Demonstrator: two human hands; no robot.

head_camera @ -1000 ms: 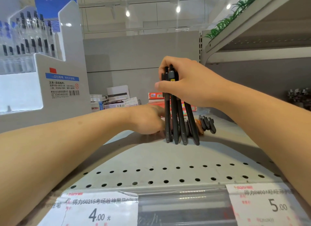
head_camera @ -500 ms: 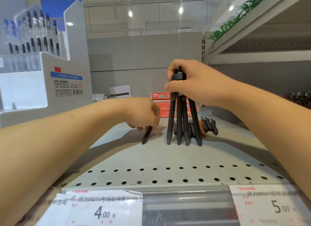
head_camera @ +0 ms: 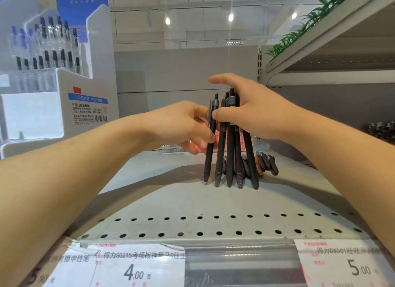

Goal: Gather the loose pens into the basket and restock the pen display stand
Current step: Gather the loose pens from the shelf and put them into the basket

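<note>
Mid-gather: right hand (head_camera: 254, 115) grips upright pen bundle (head_camera: 232, 154) at frame centre, tips on shelf (head_camera: 171, 201), left hand (head_camera: 181, 126) pinches one more pen (head_camera: 210, 145) alongside; loose pens (head_camera: 266, 163) remain at 3 o'clock, display stand (head_camera: 64, 77) at 10 o'clock unstocked, no basket in view.

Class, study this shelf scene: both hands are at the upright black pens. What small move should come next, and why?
Probably the right hand should close its raised index finger round the single black pen that the left hand holds against the bundle of upright black pens. That pen stands just beside the bundle, tips on the grey perforated metal shelf, and more loose dark pens lie behind.
</note>
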